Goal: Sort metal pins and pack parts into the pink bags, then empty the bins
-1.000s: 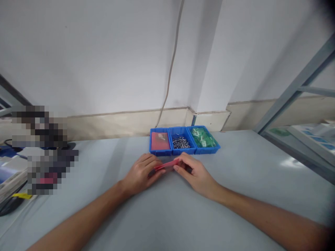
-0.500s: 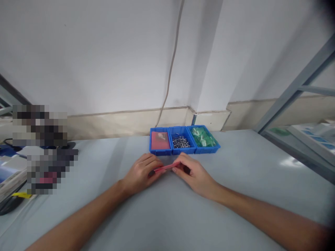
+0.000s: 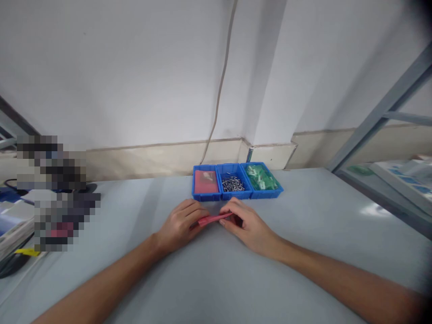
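Observation:
A thin pink plastic bag point(image 3: 215, 218), seen nearly edge-on, is stretched between my two hands just above the table. My left hand point(image 3: 184, 225) pinches its left end, the thumb below and the fingers above. At its right end my right hand point(image 3: 248, 227) is closed on it between thumb and curled fingers. Just beyond the hands stand three blue bins side by side. The left bin point(image 3: 206, 197) holds flat pink pieces point(image 3: 205, 183), the middle bin point(image 3: 236, 195) many small metal pins or screws point(image 3: 232, 183), the right bin point(image 3: 266, 194) green plastic packets point(image 3: 261, 177).
A grey table point(image 3: 209, 279) runs back to a white wall point(image 3: 135, 81), where a cable point(image 3: 221, 85) hangs down. Boxes and cords point(image 3: 16, 220) lie at the left, partly blurred out. A metal frame point(image 3: 378, 117) rises at the right beside stacked white boxes point(image 3: 405, 180).
The pink bag has turned slightly, showing more of its face near the left hand. My right fingers have shifted a little left along it. The bins have stayed in place.

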`<state>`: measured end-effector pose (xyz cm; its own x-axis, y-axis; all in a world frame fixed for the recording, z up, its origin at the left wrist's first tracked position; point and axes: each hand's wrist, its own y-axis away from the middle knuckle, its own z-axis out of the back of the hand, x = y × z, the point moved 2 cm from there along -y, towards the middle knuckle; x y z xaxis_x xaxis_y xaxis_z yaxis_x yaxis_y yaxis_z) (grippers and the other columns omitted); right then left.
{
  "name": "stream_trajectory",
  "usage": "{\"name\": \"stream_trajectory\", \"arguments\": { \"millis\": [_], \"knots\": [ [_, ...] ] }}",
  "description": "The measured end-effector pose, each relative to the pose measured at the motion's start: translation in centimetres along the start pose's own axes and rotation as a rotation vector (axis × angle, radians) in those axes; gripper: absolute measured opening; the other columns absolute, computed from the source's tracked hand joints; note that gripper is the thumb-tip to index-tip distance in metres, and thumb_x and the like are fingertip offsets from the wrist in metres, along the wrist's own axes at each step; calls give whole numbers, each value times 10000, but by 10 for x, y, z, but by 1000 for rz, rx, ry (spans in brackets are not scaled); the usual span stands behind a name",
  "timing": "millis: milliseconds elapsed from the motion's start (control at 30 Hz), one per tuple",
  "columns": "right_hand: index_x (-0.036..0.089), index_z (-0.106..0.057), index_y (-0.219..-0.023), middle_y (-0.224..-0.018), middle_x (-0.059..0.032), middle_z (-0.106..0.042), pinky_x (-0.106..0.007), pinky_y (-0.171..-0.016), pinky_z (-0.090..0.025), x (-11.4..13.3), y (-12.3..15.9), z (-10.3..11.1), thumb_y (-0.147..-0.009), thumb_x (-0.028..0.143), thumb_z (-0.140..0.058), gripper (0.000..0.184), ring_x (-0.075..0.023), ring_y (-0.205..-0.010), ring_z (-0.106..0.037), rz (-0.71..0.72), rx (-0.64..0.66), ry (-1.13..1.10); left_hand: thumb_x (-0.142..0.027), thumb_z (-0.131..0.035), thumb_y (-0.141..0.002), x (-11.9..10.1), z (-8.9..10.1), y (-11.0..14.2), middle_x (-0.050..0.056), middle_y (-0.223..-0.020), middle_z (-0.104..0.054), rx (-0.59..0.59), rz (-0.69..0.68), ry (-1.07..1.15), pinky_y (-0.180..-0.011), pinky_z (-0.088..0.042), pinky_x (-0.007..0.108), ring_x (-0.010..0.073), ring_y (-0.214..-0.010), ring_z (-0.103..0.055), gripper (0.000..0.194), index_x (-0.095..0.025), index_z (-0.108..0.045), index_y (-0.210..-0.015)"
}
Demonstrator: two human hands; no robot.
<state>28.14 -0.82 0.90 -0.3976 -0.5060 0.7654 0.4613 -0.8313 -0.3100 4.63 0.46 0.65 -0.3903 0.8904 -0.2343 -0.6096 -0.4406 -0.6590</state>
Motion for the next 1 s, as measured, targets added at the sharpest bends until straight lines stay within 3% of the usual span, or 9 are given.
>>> {"name": "stream_trajectory", "arguments": {
  "millis": [1000],
  "knots": [
    [263, -707, -1075, -977, -15, -574, -321, -741, -472, -4, 2, -2, -1066, 291, -614, 97, -179, -834, -574, -12, 23, -54, -261, -626, -1057, 3, -6, 5, 48, -887, -751, 5, 37, -17, -730, -535, 336, 186, -772, -670, 98, -201, -699, -1085]
  ]
}}
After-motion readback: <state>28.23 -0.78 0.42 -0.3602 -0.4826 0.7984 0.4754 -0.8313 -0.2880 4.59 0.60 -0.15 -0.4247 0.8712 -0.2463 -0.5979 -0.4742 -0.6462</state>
